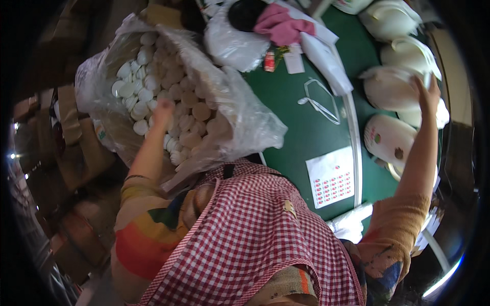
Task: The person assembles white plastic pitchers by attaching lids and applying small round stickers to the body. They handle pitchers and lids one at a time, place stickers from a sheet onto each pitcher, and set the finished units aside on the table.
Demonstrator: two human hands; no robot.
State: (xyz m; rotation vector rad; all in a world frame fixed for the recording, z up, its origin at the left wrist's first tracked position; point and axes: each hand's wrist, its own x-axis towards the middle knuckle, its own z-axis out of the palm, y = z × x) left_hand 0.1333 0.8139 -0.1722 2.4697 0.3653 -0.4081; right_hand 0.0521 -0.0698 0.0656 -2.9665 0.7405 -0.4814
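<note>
While the left hand is digging into the clear plastic bag of round white caps, its fingers are buried among them, so I cannot tell whether they are closed on any. The bag is sitting at the person's left, slumped against the green table. The right hand is reaching far out, fingers spread flat on a white moulded housing in a row of similar ones along the table's right side. With both arms stretched apart, the loose bag mouth could probably sag and spill caps, or the pressed housing could slide into its neighbours. A white sheet of small red stickers is lying near the apron; a small red label and a white tag are lying further up, beside a pink cloth.
</note>
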